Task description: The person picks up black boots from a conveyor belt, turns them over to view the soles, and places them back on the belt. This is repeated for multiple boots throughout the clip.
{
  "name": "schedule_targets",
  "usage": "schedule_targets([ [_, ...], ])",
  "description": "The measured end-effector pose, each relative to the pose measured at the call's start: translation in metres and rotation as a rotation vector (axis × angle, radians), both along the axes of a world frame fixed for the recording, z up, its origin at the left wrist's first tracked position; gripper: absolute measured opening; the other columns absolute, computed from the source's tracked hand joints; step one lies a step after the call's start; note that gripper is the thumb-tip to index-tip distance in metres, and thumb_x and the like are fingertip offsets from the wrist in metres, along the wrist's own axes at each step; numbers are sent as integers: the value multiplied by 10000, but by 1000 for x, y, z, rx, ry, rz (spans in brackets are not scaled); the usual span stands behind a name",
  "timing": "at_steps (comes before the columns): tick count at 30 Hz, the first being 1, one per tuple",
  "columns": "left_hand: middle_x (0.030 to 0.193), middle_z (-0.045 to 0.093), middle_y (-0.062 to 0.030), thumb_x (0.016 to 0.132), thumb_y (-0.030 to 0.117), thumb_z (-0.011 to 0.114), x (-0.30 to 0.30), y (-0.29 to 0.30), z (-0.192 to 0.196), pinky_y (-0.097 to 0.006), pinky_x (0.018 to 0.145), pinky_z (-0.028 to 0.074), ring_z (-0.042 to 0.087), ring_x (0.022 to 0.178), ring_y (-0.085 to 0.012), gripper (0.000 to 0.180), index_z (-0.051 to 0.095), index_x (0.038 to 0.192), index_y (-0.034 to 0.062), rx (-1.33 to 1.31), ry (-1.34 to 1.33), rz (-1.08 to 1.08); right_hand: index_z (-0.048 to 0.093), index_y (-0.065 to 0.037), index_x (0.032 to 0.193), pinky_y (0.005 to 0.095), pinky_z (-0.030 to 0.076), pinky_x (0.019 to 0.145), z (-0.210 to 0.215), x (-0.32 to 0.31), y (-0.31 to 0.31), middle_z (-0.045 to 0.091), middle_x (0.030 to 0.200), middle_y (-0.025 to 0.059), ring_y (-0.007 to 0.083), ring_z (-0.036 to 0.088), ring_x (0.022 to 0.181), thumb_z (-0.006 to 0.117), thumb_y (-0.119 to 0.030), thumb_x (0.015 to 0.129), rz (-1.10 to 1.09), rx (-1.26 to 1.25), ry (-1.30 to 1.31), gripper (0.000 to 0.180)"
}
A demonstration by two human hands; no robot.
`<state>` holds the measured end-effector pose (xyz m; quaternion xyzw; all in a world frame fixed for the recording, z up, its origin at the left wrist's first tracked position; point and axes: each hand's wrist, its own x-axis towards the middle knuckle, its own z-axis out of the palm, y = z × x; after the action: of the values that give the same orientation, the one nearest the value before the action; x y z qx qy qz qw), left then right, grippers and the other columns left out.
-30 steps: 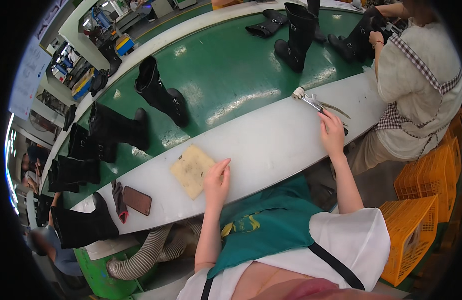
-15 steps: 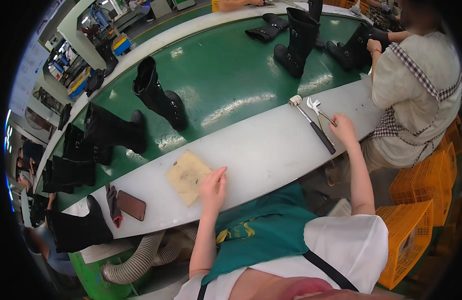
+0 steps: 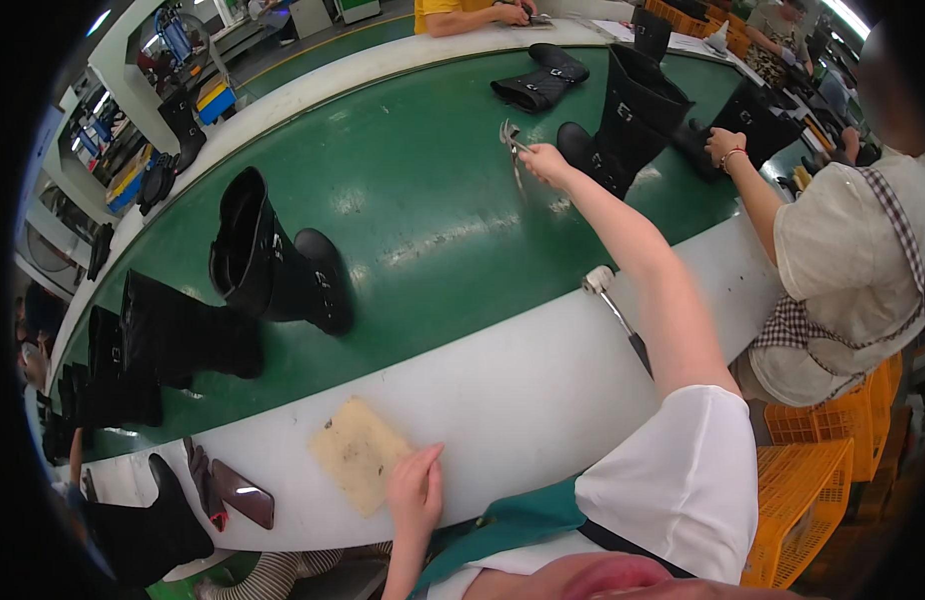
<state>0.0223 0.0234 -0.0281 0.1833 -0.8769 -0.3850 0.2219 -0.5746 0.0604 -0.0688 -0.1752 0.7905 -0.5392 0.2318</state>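
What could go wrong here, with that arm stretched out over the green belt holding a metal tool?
The right hand holds metal pliers at full reach over the green belt, close to a tall black boot; a slip might scratch it. The forearm passes right above a hammer lying on the white ledge and could perhaps knock it off. The left hand only rests by a tan pad, so it gives little bracing.
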Motion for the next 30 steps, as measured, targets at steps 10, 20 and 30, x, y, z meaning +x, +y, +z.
schedule_targets([
  [10,892,665,-116,768,-18,597,8,-2,-14,-337,708,487,622,778,-273,237,670,985,43,-4,-57,24,616,48,802,402,351,444,-15,-128,-88,536,622,180,248,511,493,479,-22,788,67,588,423,155],
  [20,868,661,-132,809,2,592,-1,1,-6,-343,700,484,622,767,-276,195,671,983,45,-45,16,28,477,-101,845,218,177,390,44,23,7,269,523,-64,54,237,416,443,-206,969,-174,-429,-410,166],
  [30,798,639,-112,835,30,582,5,5,-10,-330,642,475,605,695,-245,166,674,972,50,-78,161,18,478,-68,1277,171,201,347,117,245,188,276,513,-104,-2,255,385,368,-223,1015,211,-596,-514,324],
])
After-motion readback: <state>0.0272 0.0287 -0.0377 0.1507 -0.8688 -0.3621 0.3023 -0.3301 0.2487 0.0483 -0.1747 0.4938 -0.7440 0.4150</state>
